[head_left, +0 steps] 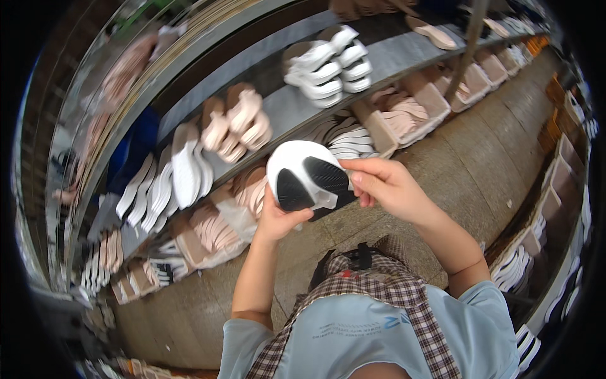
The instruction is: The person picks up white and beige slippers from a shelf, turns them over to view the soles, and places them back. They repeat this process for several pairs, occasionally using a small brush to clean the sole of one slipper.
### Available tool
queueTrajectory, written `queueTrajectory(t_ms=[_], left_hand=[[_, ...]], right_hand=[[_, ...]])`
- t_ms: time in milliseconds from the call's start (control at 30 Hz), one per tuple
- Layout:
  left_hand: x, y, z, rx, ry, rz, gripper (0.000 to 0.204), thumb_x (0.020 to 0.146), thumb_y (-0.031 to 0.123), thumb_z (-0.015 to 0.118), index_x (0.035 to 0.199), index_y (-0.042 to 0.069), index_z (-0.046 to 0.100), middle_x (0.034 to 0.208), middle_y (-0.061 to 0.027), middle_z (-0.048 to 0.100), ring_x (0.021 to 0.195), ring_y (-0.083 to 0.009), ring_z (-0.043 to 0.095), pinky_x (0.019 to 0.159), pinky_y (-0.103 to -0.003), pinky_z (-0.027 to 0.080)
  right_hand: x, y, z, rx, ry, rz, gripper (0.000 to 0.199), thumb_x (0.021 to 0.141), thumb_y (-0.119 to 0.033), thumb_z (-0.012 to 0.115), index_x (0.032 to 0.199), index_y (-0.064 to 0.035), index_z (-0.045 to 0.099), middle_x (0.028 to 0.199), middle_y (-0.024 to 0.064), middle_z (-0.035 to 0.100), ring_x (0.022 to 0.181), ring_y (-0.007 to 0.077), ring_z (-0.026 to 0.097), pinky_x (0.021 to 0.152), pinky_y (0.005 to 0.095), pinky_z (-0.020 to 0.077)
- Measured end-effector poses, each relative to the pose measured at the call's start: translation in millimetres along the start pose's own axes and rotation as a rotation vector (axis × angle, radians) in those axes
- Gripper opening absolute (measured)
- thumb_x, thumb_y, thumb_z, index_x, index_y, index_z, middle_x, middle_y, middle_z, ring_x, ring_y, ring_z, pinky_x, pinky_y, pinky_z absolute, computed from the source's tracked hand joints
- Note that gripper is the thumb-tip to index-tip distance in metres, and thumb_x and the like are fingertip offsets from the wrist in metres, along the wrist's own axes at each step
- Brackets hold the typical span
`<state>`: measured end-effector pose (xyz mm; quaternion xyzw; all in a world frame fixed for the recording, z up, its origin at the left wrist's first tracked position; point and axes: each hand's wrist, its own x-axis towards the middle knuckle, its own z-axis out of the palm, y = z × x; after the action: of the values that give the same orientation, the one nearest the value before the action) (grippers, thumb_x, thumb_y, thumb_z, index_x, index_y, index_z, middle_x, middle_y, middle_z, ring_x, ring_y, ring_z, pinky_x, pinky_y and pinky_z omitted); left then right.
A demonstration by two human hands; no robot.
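Note:
In front of my chest I hold a white shoe sole (295, 153) with ribbed black patches on its face. My left hand (278, 218) wraps its lower left edge, thumb across the front. At the right edge, my right hand (382, 183) pinches it between thumb and fingers. A small translucent flap shows at the lower middle of the sole, and a dark part juts out below; I cannot make out what either is. Just beyond the sole, a crate on the lower level holds white soles (350, 142).
A long grey bench (287, 117) curves across the far side, bearing white strapped sandals (325, 66), pink sandals (237, 123) and white soles (189, 167). Below it stand crates of pink soles (404, 117). A metal post (467, 54) rises at right. More crates (546, 215) line the right side.

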<state>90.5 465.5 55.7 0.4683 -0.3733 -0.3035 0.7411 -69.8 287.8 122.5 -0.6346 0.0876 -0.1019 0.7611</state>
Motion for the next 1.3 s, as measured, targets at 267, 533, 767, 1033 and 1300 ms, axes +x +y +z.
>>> queueTrajectory(t_ms=[267, 533, 767, 1033, 1300], left_hand=[[-55, 29, -57, -0.605, 0.012, 0.291, 0.077, 0.083, 0.058, 0.050, 0.143, 0.014, 0.029, 0.083, -0.0039, 0.048, 0.074, -0.0163, 0.042, 0.076, -0.036, 0.036], [-94, 55, -84, -0.691, 0.139, 0.353, 0.071, 0.078, 0.042, 0.053, 0.139, 0.010, 0.034, 0.104, -0.0092, 0.058, 0.088, -0.0229, 0.057, 0.082, -0.041, 0.046], [-108, 83, -66, -0.321, 0.669, 0.319, 0.050, 0.094, 0.030, 0.052, 0.135, 0.009, 0.033, 0.131, -0.0088, 0.045, 0.123, -0.0240, 0.042, 0.103, -0.044, 0.035], [-107, 98, -44, -0.323, 0.714, 0.343, 0.047, 0.097, 0.013, 0.042, 0.141, 0.010, 0.027, 0.133, -0.0104, 0.045, 0.118, -0.0229, 0.049, 0.091, -0.045, 0.049], [-107, 93, -31, -0.334, 0.724, 0.413, 0.048, 0.095, 0.006, 0.045, 0.139, 0.007, 0.028, 0.130, -0.0113, 0.045, 0.115, -0.0246, 0.052, 0.091, -0.045, 0.050]], right_hand=[[17, 29, 112, -0.551, -0.375, -0.484, 0.034, 0.083, -0.010, 0.058, 0.117, -0.0074, 0.061, 0.109, 0.0102, 0.053, 0.105, 0.0245, 0.049, 0.091, 0.0344, 0.0393], [28, 51, 155, -0.415, -0.541, -0.387, 0.028, 0.089, -0.012, 0.052, 0.113, 0.0008, 0.058, 0.109, 0.0139, 0.054, 0.103, 0.0272, 0.053, 0.091, 0.0333, 0.0410], [55, 69, 151, 0.086, -0.393, 0.104, 0.050, 0.092, -0.019, 0.054, 0.133, 0.0029, 0.038, 0.121, 0.0110, 0.053, 0.108, 0.0151, 0.052, 0.092, 0.0290, 0.0431], [77, 89, 137, 0.746, -0.593, 0.596, 0.043, 0.093, -0.021, 0.050, 0.129, 0.0015, 0.042, 0.113, 0.0138, 0.060, 0.093, 0.0190, 0.065, 0.078, 0.0302, 0.0557], [84, 94, 125, 0.773, -0.532, 0.751, 0.043, 0.089, -0.023, 0.049, 0.124, 0.0026, 0.050, 0.107, 0.0185, 0.064, 0.089, 0.0257, 0.067, 0.074, 0.0366, 0.0580]])
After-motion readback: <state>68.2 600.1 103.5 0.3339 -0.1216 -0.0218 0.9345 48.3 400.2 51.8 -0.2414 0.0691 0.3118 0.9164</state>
